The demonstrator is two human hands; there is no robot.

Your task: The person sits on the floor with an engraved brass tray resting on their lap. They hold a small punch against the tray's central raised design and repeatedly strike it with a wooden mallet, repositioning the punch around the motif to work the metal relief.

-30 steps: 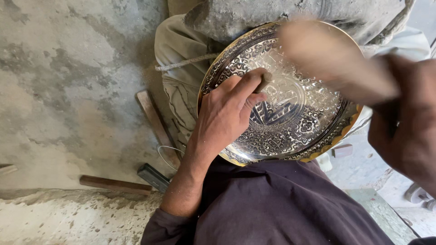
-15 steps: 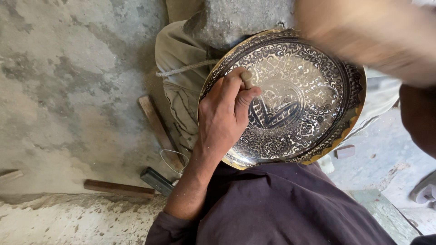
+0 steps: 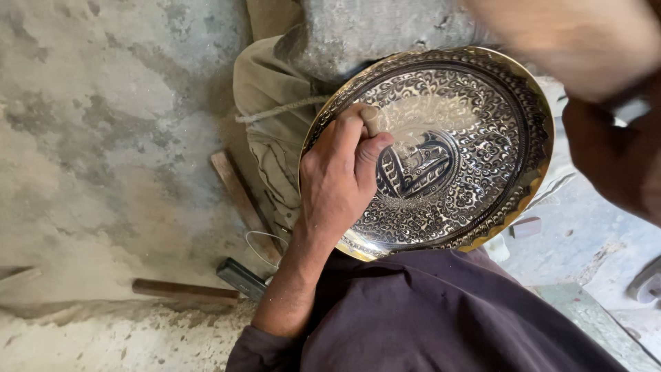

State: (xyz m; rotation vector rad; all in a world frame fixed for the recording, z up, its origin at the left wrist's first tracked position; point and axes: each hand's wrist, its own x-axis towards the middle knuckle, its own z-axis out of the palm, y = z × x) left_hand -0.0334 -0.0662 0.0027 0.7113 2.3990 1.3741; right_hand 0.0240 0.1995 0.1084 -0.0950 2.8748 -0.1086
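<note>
The left hand [image 3: 341,176] lay on the left part of a round engraved metal plate [image 3: 475,145], its fingers curled tight round a short punch [image 3: 372,118] whose blunt top stuck out above the knuckles, the tip pressed to the plate's surface. The plate stood tilted in front of the person, its near edge at the dark purple shirt [image 3: 427,317] and its far edge against a grey stone block [image 3: 385,31]; its rim was brassy, its face thick with scrollwork around a dark heart-shaped middle. The right hand [image 3: 613,162] was at the right edge of the view, dark and blurred, and I could not tell how its fingers were set; a pale blurred shape [image 3: 571,41] crossed the far right corner above it. On the concrete floor [image 3: 89,138] to the left lay a hammer [image 3: 206,286], and a wooden stick [image 3: 237,196] ran slantwise beside khaki cloth [image 3: 268,103].
</note>
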